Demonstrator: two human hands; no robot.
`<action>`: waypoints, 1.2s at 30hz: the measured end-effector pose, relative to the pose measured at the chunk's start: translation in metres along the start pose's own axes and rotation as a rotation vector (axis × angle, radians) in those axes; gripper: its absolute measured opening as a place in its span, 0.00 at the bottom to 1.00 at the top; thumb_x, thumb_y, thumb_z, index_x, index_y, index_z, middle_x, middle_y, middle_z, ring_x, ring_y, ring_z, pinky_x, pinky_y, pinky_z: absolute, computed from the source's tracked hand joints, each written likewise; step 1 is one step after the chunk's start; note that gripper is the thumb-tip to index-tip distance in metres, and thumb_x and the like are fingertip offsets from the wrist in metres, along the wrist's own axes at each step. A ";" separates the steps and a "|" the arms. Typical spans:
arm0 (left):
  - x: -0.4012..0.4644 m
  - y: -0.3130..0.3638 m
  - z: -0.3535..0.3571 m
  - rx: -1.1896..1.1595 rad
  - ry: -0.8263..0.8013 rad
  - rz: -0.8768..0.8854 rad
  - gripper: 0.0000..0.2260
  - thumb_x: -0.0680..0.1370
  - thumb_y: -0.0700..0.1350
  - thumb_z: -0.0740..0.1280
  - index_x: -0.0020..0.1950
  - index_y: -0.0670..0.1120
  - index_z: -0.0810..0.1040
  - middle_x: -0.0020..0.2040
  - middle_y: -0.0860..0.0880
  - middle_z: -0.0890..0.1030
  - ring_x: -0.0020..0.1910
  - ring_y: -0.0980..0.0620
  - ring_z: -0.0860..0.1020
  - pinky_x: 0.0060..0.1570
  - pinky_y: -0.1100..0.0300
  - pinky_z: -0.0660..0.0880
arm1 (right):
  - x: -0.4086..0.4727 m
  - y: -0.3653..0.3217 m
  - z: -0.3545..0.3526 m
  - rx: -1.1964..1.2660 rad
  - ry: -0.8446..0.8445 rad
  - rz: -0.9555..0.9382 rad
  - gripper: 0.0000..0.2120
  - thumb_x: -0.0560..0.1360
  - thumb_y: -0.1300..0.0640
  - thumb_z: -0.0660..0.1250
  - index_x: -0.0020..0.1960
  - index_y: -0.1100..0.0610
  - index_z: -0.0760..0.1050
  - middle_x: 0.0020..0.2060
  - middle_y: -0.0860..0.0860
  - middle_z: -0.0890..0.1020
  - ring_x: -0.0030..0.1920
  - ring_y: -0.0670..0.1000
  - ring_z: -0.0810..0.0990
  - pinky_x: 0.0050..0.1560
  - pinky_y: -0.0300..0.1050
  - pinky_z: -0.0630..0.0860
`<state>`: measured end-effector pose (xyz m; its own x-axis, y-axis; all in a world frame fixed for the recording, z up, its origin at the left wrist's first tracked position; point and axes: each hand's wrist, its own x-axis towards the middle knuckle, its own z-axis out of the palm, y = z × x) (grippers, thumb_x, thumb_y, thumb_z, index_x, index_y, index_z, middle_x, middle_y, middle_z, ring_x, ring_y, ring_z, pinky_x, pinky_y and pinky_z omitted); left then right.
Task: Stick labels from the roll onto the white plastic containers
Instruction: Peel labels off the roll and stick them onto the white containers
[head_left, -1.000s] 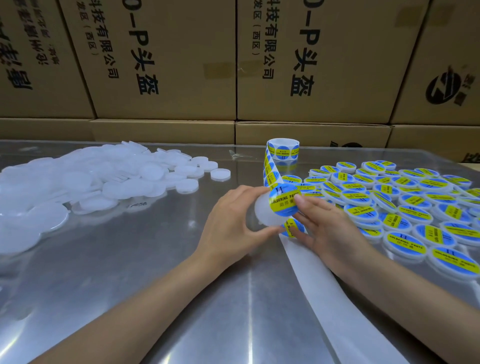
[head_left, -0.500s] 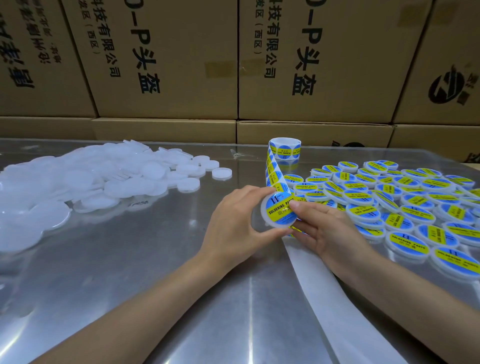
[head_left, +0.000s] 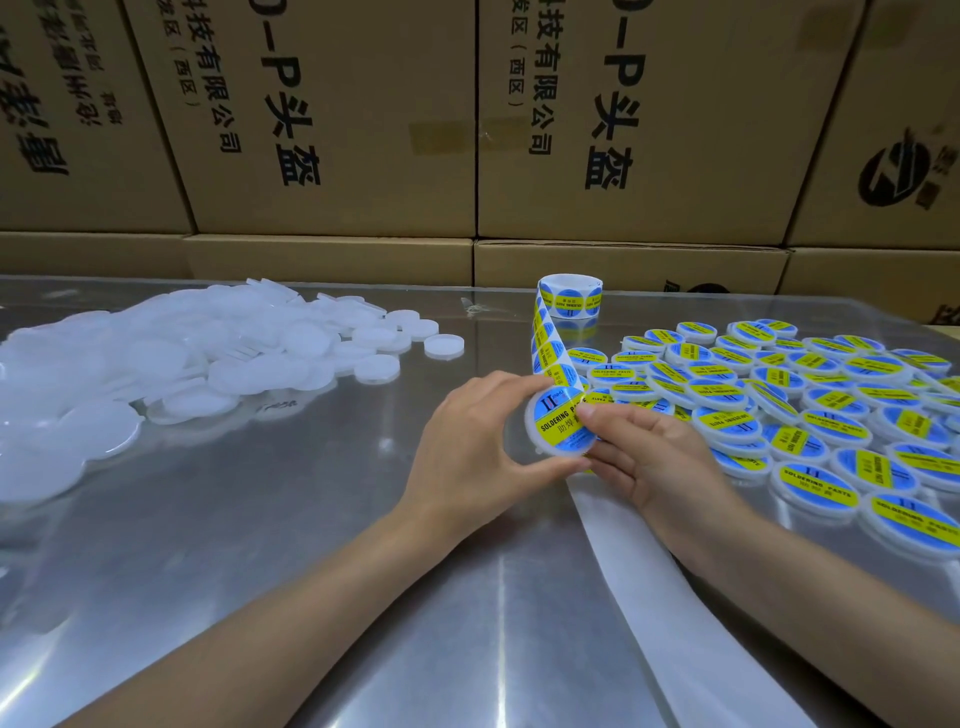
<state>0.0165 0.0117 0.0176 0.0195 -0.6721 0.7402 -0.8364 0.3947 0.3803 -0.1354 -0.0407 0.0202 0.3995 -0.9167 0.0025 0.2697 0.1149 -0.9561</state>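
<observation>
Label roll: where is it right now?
In the head view, the label roll stands at the table's far edge, centre-right, behind the labelled containers, its strip running down to the hands.

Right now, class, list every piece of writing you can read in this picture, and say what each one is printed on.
"SOLDERING PA…" and "II": label on the held container; the rest is covered by the right hand.
"SOLDERING PASTE": labelled containers on the right.
"头盔", "有限公司", "(西区)": cardboard boxes behind the table.
"II": label roll; its smaller print is too small to read.
Small Chinese line on the labels: blurred.
</observation>
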 end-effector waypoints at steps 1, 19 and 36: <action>0.000 0.000 0.000 0.000 0.003 -0.001 0.26 0.64 0.57 0.78 0.58 0.45 0.80 0.51 0.53 0.81 0.48 0.55 0.78 0.51 0.57 0.73 | 0.000 0.000 0.000 -0.004 0.002 -0.005 0.04 0.72 0.58 0.69 0.43 0.59 0.82 0.43 0.56 0.85 0.40 0.48 0.83 0.39 0.34 0.79; 0.000 0.003 -0.001 -0.031 0.039 -0.021 0.26 0.63 0.57 0.79 0.55 0.46 0.80 0.48 0.54 0.81 0.46 0.56 0.78 0.49 0.56 0.73 | -0.001 0.003 0.005 -0.282 0.105 -0.383 0.06 0.70 0.64 0.73 0.37 0.56 0.79 0.30 0.46 0.83 0.32 0.42 0.81 0.34 0.32 0.76; 0.001 0.002 -0.006 0.029 0.062 0.009 0.24 0.63 0.57 0.79 0.52 0.45 0.81 0.45 0.53 0.81 0.43 0.55 0.78 0.47 0.54 0.73 | 0.003 -0.005 -0.004 -1.029 0.188 -0.773 0.23 0.60 0.40 0.74 0.49 0.50 0.75 0.69 0.44 0.61 0.56 0.25 0.63 0.44 0.44 0.69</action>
<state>0.0183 0.0159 0.0223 0.0448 -0.6283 0.7767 -0.8522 0.3816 0.3579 -0.1394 -0.0455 0.0234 0.2927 -0.6619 0.6901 -0.4517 -0.7318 -0.5103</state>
